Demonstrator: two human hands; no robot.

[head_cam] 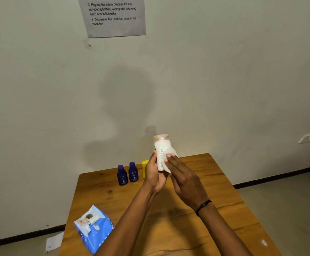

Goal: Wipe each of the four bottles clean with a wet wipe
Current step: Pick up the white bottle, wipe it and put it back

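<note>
Nearest, one blue wet-wipe pack [93, 228] lies on the wooden table [215, 209]. Above the table, the left hand [155, 175] grips the white bottle [161, 154] low on its body; the right hand [185, 177] presses a wet wipe [172, 153] against it with straight fingers. The bottle looks light, stiff and likely slick when wet. Behind stand two dark-blue bottles [122, 175] and one yellow bottle [144, 168]: four bottles.

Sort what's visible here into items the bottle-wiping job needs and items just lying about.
Job:
- white plastic bottle, held in left hand
- white wet wipe under right hand
- two dark blue bottles
- yellow bottle
- blue wipes pack

Lying about:
- paper scrap on floor
- printed wall sheet
</note>
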